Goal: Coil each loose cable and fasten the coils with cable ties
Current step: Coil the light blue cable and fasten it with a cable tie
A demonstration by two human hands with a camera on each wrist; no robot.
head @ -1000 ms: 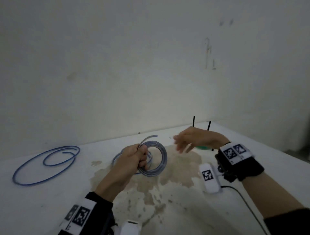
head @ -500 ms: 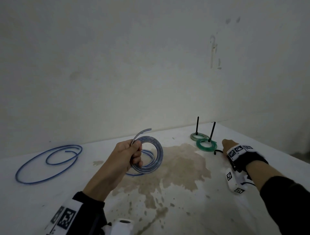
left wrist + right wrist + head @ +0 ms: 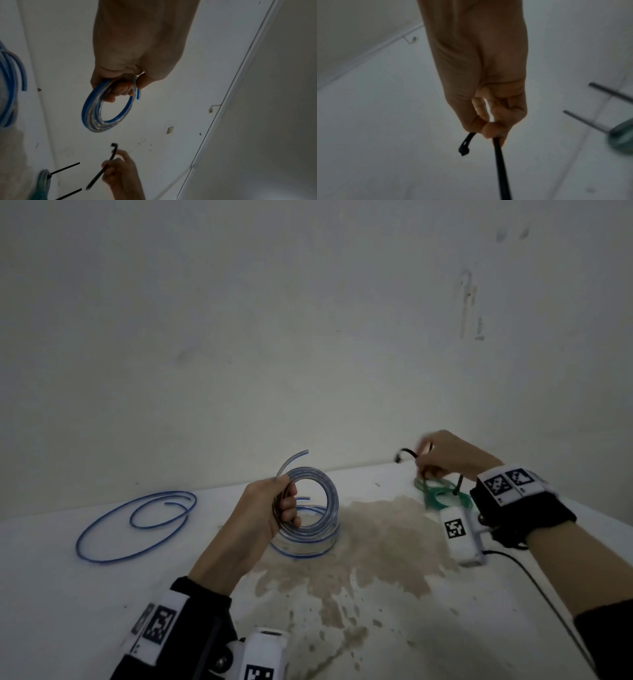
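My left hand (image 3: 274, 505) grips a coil of clear tubing with a blue stripe (image 3: 325, 494) upright above the table; its loose end (image 3: 291, 462) sticks up. In the left wrist view the fingers curl through the coil (image 3: 106, 111). My right hand (image 3: 442, 457), raised at the right, pinches a black cable tie (image 3: 406, 453) between thumb and fingers; its head (image 3: 464, 148) curves to the left and its tail (image 3: 500, 167) hangs down. A second clear coil (image 3: 305, 542) lies on the table under the held one. A loose blue cable (image 3: 137, 522) lies at the far left.
Two green coils (image 3: 445, 494) fastened with black ties lie under my right hand at the table's back right. A brown stain (image 3: 370, 546) spreads over the white table's middle. A pale wall (image 3: 308, 337) rises just behind the table.
My right hand reached to the table at the far right, then came up holding a black cable tie. My left hand has kept the coil upright and drifted slightly left.
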